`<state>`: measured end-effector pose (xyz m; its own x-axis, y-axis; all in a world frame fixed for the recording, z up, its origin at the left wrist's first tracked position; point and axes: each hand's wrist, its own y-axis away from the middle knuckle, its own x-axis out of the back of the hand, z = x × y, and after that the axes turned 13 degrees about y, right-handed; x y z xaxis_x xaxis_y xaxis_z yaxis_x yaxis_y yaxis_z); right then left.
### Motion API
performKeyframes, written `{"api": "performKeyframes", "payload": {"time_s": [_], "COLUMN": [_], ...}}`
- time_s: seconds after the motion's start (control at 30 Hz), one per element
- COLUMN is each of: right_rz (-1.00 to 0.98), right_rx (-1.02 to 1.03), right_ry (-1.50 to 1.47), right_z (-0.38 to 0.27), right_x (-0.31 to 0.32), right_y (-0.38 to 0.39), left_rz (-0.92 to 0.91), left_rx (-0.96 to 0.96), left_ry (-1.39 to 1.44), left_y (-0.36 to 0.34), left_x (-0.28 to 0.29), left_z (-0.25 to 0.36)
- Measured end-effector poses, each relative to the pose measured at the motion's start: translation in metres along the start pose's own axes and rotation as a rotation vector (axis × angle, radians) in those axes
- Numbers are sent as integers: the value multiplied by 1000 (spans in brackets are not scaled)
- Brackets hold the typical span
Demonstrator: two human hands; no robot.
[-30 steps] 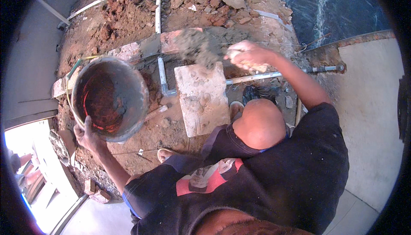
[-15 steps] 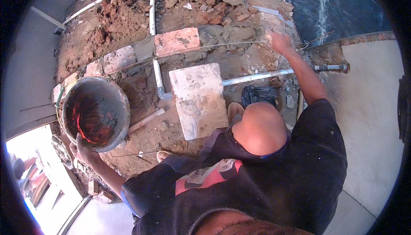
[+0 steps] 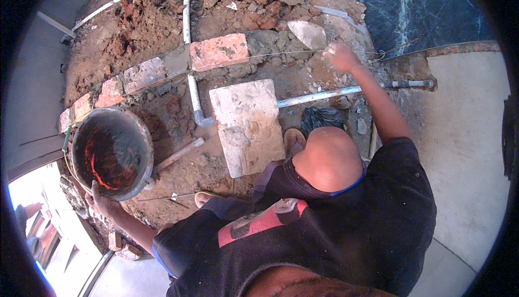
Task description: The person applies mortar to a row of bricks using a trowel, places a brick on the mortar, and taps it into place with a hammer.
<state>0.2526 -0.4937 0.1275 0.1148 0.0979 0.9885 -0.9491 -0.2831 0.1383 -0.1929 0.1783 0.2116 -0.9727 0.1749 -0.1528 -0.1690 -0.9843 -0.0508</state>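
One bucket (image 3: 142,141), near rim gripped by left hand (image 3: 104,204), one trowel (image 3: 308,34) in right hand's (image 3: 343,57) grip — blade pointing left

Bucket (image 3: 143,145): 1. Trowel (image 3: 308,34): 1, near dirt floor (image 3: 178,186)'s right edge. Pale slab (image 3: 247,127): 1. Black bag (image 3: 323,119): 1. Row bricks (image 3: 219,52): 5 visible. Loose brick pieces (image 3: 128,252): 2, at dirt floor's near-left edge. Left hand (image 3: 105,204), right hand (image 3: 342,57): 2 hands.

Blue, white-streaked surface (image 3: 427,10) fills top right. 1 black plastic bag (image 3: 323,119) lies near white pipe (image 3: 319,97). Reddish soil heap (image 3: 143,24), upper left.
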Motion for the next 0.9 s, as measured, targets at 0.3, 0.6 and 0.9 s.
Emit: {"api": "performKeyframes", "payload": {"time_s": [0.3,0.6,0.9], "right_rz": [-328,-492,-455], "right_rx": [-42,-440,-195], "right_ry": [-55,-793,-777], "right_z": [40,56,-2], "right_x": [-16,-15,-32], "right_y": [-44,-13,-44], "left_rz": [48,74,-104], "left_rx": [28,104,-40], "left_ry": [4,34,-218], "left_y": [1,-15,-37], "left_x": [3,20,71], "left_z": [5,-7,-28]}}
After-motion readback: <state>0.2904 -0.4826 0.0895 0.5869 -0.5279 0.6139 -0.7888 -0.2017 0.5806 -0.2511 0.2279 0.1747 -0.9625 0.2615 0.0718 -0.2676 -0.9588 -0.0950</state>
